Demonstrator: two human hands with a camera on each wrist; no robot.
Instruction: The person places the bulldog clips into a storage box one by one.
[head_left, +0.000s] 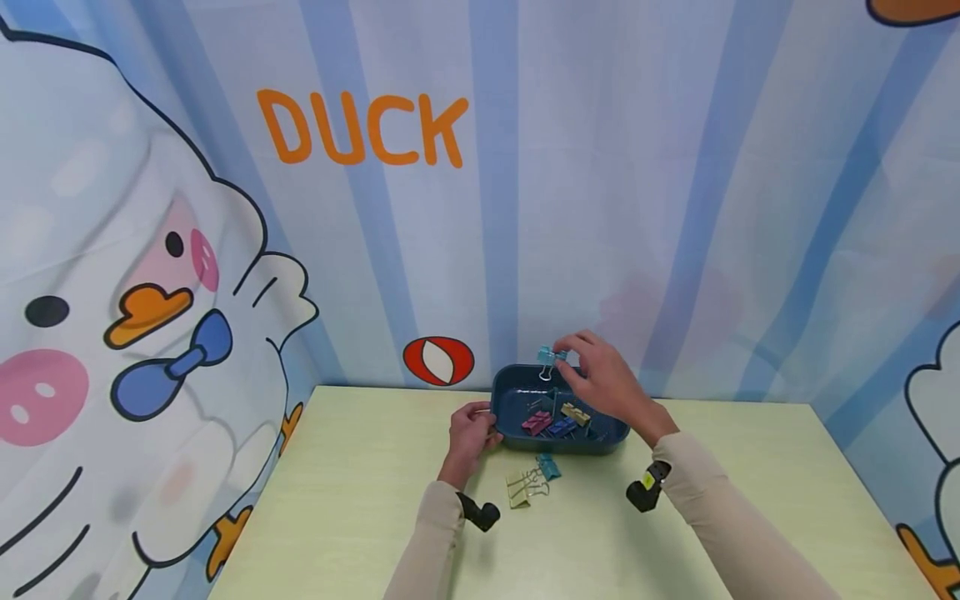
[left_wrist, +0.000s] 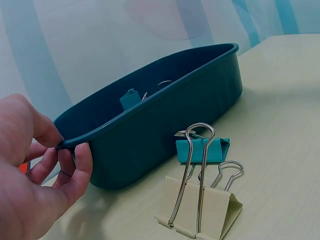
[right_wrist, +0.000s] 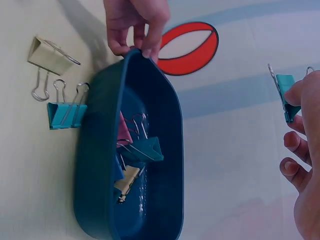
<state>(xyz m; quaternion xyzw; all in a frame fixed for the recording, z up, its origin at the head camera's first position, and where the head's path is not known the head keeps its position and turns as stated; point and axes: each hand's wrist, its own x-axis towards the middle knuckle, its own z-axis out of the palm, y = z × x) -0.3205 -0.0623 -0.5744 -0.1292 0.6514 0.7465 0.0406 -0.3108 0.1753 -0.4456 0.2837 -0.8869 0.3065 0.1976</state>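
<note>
Hands pinch 1 tray, 1 clip.

A tabletop nook dressed like a set: a pale yellow table backed by a blue-striped hanging printed with the orange word DUCK and a large cartoon duck; the room beyond is hidden, so home or studio I cannot tell

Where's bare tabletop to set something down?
Free: table right of the right sleeve, left of the left hand, and on the near side of the loose binder clips. Crowded: just in front of the blue tray, where those clips lie, and inside it, among more clips.
</note>
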